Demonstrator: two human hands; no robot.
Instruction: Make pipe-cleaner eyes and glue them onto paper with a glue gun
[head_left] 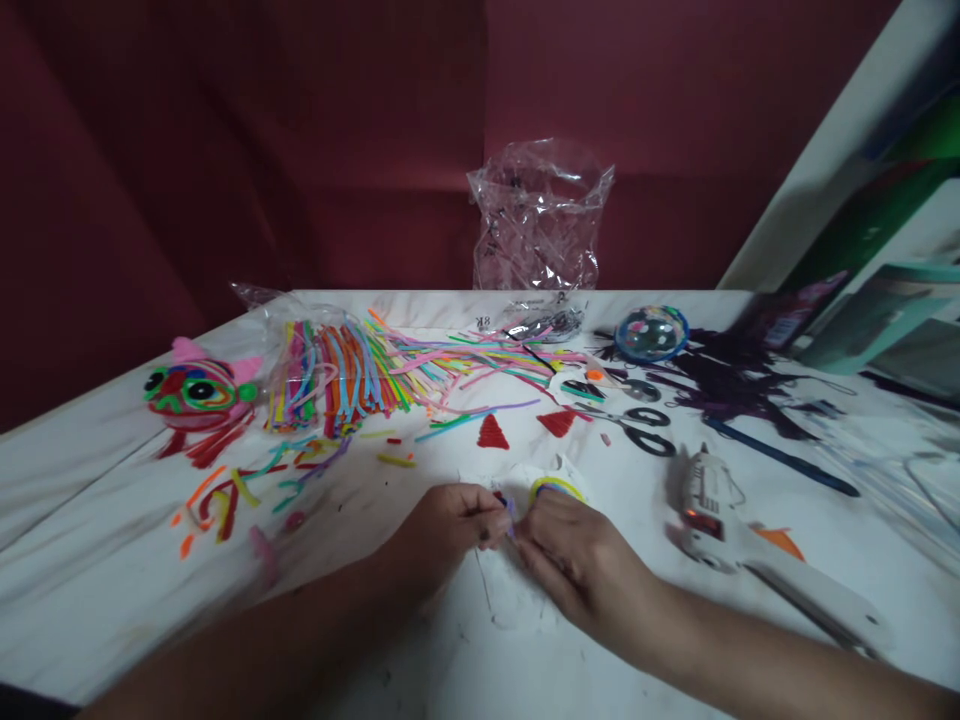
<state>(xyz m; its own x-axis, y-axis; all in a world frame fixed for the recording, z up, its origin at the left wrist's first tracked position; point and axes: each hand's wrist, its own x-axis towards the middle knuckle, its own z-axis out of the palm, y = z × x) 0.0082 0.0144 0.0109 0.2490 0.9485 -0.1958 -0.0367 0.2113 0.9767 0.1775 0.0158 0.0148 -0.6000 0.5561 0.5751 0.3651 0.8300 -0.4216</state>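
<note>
Both hands meet low in the middle of the white table (pixel 112 560). My left hand (pixel 450 525) pinches a short purple pipe cleaner (pixel 511 513) at its fingertips. My right hand (pixel 577 555) is closed on the same purple piece from the other side. Just beyond the right hand's knuckles lies a small yellow and blue ring (pixel 556 487) on a white cut-out shape (pixel 525 472). Two red triangles (pixel 493 433) lie a little farther back.
A white glue gun (pixel 709 510) lies right of my hands, scissors (pixel 637 425) behind it. A heap of coloured pipe cleaners (pixel 352 370) spreads across the back, a red pipe-cleaner face (pixel 195 392) at far left. A clear plastic bag (pixel 536 225) and a glittery ball (pixel 651 333) stand farther back.
</note>
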